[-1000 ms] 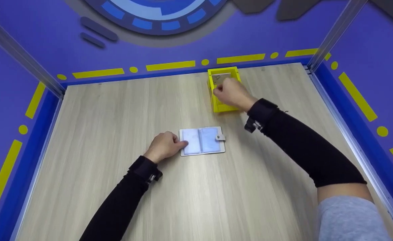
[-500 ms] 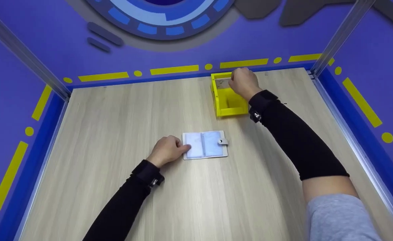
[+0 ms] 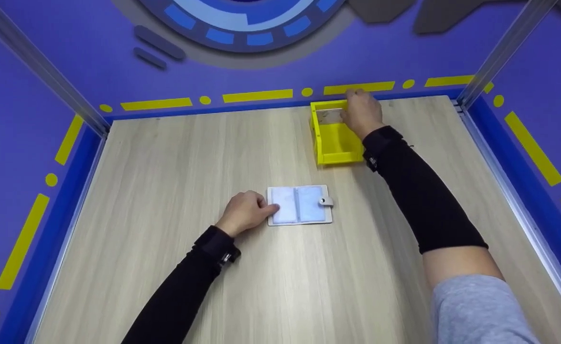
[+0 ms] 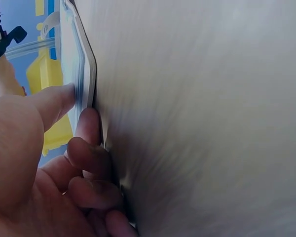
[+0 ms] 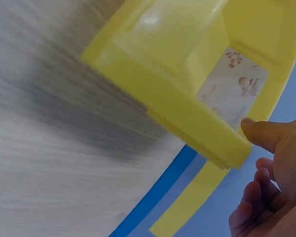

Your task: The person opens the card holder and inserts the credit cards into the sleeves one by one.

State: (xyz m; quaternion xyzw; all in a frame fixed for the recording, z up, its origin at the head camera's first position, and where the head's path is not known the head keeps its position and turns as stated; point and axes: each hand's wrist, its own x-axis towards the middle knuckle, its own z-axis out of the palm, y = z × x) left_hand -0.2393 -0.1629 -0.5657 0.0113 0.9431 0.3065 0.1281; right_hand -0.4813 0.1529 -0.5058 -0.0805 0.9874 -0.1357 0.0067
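Note:
A small open card holder [image 3: 311,204] with clear sleeves and a snap tab lies flat on the table. My left hand [image 3: 246,210] pinches its left edge. In the left wrist view, the thumb [image 4: 59,101] presses the sleeves and the curled fingers lie under and beside the edge. My right hand [image 3: 364,113] is at the back right corner of a yellow bin [image 3: 340,158]. Inside, a pale card [image 5: 237,84] with brown printed figures leans on the back wall. In the right wrist view, the thumb overlaps the bin's rim near the card; the loosely bent fingers are apart from it, outside the bin.
The pale wooden table [image 3: 180,167] is enclosed by blue-purple walls [image 3: 242,86] with yellow marks and metal corner posts. Close behind the bin stands the back wall. Bare tabletop lies between the bin and the card holder.
My right hand has moved back and to the right, from over the bin to its back right corner. My left hand keeps its hold on the card holder. The head view has shifted slightly.

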